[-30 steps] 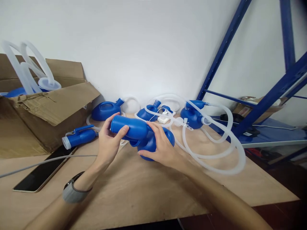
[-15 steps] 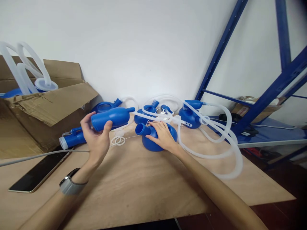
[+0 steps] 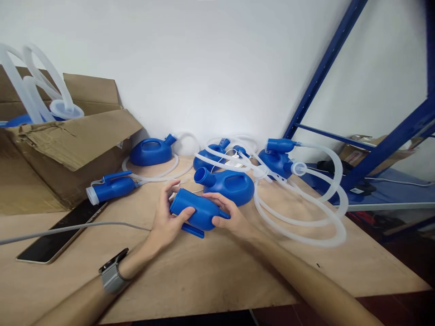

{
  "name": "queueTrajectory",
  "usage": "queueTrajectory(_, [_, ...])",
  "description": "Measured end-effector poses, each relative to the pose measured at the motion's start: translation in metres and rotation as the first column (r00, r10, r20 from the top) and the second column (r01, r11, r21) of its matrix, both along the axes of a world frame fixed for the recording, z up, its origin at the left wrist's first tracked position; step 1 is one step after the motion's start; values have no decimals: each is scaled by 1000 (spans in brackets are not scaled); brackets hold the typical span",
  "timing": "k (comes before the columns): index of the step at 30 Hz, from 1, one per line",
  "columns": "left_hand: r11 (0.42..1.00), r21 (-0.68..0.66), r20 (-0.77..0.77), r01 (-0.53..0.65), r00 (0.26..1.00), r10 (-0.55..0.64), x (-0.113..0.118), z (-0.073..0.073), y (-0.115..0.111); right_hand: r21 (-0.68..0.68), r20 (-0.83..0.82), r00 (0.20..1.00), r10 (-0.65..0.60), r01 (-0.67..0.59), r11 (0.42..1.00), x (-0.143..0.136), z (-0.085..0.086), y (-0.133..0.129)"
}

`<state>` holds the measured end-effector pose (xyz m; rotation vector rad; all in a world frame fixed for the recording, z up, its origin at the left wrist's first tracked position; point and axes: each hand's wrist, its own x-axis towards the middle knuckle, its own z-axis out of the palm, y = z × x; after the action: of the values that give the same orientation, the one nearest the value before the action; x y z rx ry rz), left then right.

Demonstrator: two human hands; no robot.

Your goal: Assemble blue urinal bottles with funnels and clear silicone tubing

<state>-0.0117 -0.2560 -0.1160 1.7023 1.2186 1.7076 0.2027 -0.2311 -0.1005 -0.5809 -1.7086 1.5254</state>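
Both my hands hold a blue plastic urinal funnel (image 3: pixel 200 210) low over the table, its wide open end to the left. My left hand (image 3: pixel 166 217) wraps round the wide end, thumb on the near side. My right hand (image 3: pixel 236 219) pinches the narrow spout end between thumb and fingers. From the funnel's underside a flat blue handle (image 3: pixel 193 231) sticks out. Just behind stands a blue urinal bottle (image 3: pixel 234 188) with a built-in grip and an uncapped, tilted neck; neither hand visibly grips it.
Another capped blue funnel (image 3: pixel 117 189) lies at left near a phone (image 3: pixel 56 240) and a grey cable (image 3: pixel 102 223). More blue bottles (image 3: pixel 152 153) and looped clear hoses (image 3: pixel 306 222) stand along the wall. A cardboard box (image 3: pixel 41 167) is at left, a blue metal shelf (image 3: pixel 384 158) at right.
My left hand has brought the funnel down and to the right. My right hand has left the bottle and taken hold of the funnel's spout end. The view has shifted slightly.
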Motion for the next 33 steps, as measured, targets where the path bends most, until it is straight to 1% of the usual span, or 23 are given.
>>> queueTrajectory(2, [996,-70,22,61,998,-59,-1,-11,9,-129,-56,998,-31,23,991,3,-9,7])
queueTrajectory(3, [994,-98,31,54,998,-51,-4,-16,15,-201,-91,994,-66,46,979,4,-14,11])
queueTrajectory(4, [991,-131,31,14,999,-10,-8,-19,23,-270,-123,987,-104,68,960,6,-18,14])
queueTrajectory(5, [984,-155,-5,-90,996,90,-14,-22,31,-327,-148,979,-142,87,941,7,-22,18])
queueTrajectory(6, [960,-160,-135,-230,969,209,-21,-24,38,-367,-162,972,-168,99,925,9,-26,21])
queueTrajectory(7, [941,-161,-198,-296,944,263,-29,-25,46,-388,-166,969,-185,108,915,10,-28,23])
queueTrajectory(9, [914,-151,-297,-376,899,321,-45,-28,58,-400,-156,968,-199,122,909,11,-31,26])
queueTrajectory(10, [906,-147,-354,-397,876,326,-53,-30,62,-405,-151,968,-201,125,906,10,-32,26])
queueTrajectory(13, [904,-169,-514,-392,818,259,-66,-39,70,-444,-157,964,-214,124,887,7,-33,25])
queueTrajectory(15, [904,-199,-596,-379,779,196,-68,-45,72,-465,-155,965,-212,118,878,6,-33,25])
queueTrajectory(17, [898,-214,-657,-385,737,159,-66,-48,71,-470,-152,965,-213,119,875,6,-34,25])
queueTrajectory(21, [884,-191,-734,-426,660,159,-63,-45,68,-465,-153,964,-217,124,877,8,-36,30])
queueTrajectory(24, [883,-179,-763,-434,628,154,-64,-43,66,-465,-146,964,-221,130,876,10,-39,36])
queueTrajectory(26, [889,-153,-762,-432,624,173,-64,-43,66,-464,-137,962,-235,147,873,11,-41,40])
queueTrajectory(29, [904,-62,-717,-422,649,254,-64,-42,66,-471,-121,956,-268,182,863,12,-43,45])
queueTrajectory(31, [907,1,-671,-421,673,312,-61,-37,63,-480,-122,947,-296,205,853,13,-43,47])
queueTrajectory(33, [915,37,-598,-401,725,342,-54,-28,58,-488,-126,942,-310,213,847,13,-43,48])
